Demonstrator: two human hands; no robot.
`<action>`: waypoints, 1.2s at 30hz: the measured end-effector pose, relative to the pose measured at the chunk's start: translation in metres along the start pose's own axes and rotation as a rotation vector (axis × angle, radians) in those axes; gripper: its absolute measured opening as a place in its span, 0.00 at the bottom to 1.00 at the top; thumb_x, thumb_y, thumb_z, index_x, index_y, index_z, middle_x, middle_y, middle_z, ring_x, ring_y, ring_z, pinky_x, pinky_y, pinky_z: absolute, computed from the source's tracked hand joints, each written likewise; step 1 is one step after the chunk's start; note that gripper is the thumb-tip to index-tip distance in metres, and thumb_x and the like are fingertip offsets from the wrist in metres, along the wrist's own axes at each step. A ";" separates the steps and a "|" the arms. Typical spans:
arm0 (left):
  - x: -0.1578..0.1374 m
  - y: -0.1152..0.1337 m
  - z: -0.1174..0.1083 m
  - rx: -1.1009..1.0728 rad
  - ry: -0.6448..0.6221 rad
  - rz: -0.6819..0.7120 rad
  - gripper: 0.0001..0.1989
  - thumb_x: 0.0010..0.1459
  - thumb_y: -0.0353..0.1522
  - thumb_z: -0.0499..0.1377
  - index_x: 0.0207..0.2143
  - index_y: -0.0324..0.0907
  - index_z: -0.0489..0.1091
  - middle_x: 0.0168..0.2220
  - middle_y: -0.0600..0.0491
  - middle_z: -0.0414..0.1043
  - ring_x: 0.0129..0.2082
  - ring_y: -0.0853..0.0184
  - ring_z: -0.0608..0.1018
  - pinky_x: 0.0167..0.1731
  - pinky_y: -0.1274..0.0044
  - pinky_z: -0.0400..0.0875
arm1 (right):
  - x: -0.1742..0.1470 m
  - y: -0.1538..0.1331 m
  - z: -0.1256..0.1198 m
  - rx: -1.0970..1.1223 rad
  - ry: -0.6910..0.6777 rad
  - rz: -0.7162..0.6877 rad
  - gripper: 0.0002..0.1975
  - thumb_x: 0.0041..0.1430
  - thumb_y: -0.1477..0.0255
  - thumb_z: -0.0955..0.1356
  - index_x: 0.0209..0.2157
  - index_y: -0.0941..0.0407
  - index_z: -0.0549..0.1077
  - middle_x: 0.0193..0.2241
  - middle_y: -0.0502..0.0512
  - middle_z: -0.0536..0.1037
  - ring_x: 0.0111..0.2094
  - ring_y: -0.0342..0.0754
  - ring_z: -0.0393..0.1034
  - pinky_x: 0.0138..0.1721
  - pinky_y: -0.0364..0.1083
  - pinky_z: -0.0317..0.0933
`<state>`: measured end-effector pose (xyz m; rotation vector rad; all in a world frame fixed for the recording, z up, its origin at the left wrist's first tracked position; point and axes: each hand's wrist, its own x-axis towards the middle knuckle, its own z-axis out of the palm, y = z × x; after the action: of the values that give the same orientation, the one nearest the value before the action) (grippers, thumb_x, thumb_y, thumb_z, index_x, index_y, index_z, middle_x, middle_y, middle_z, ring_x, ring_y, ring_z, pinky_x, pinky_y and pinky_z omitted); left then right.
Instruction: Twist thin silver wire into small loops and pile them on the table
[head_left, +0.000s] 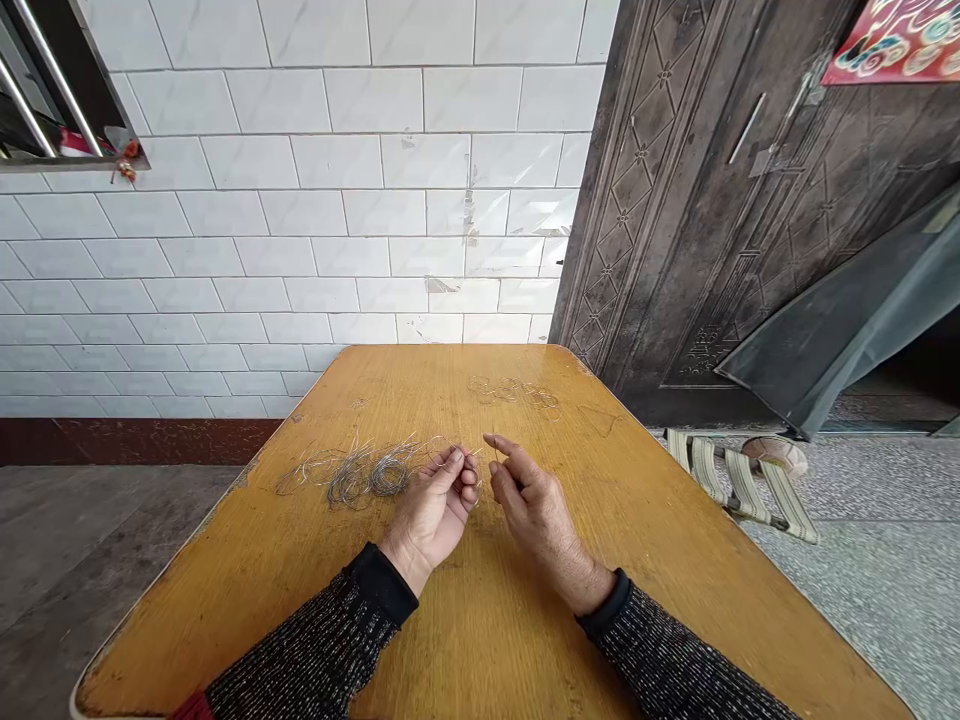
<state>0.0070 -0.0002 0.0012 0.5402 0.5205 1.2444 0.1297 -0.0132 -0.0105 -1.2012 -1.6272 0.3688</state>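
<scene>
My left hand (439, 505) is over the middle of the wooden table, with thumb and forefinger pinched on a thin wire (480, 452). A short end of this wire sticks out towards my right hand. My right hand (536, 505) is just to the right, forefinger stretched out and thumb apart from it, the other fingers curled. A fine line, perhaps wire, shows between that thumb and forefinger; whether they touch it is too small to tell. Left of my left hand lie tangled coils of grey wire (390, 472), partly behind it.
On the far part of the yellow-brown table (465, 620) lie several thin wire loops (514, 390). A white tiled wall (337, 210) stands behind it. To the right are a dark carved door (675, 200), a hanging grey sheet (840, 330) and a striped-webbing seat (742, 485).
</scene>
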 end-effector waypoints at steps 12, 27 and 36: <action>0.001 0.005 -0.009 0.043 -0.103 -0.255 0.03 0.49 0.25 0.60 0.28 0.34 0.69 0.20 0.57 0.63 0.16 0.81 0.64 0.15 0.89 0.58 | 0.008 0.002 -0.023 -0.221 -0.060 -0.173 0.17 0.58 0.74 0.57 0.46 0.57 0.70 0.21 0.50 0.71 0.22 0.40 0.64 0.26 0.39 0.57; 0.005 0.008 -0.014 0.336 -0.081 -0.135 0.10 0.40 0.27 0.65 0.27 0.36 0.68 0.19 0.55 0.68 0.17 0.78 0.66 0.16 0.86 0.57 | 0.004 -0.003 -0.024 -0.796 -0.164 -0.319 0.16 0.55 0.77 0.60 0.42 0.52 0.72 0.23 0.51 0.74 0.23 0.42 0.66 0.20 0.42 0.42; 0.000 0.004 -0.008 0.374 -0.055 0.007 0.13 0.41 0.30 0.65 0.32 0.35 0.71 0.24 0.54 0.69 0.22 0.77 0.68 0.23 0.83 0.61 | 0.005 -0.003 -0.022 -0.797 -0.165 -0.242 0.16 0.55 0.78 0.60 0.41 0.52 0.72 0.23 0.53 0.74 0.24 0.43 0.67 0.20 0.41 0.44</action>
<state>-0.0008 0.0012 -0.0021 0.8891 0.7102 1.1402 0.1472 -0.0173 0.0036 -1.5413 -2.1250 -0.3902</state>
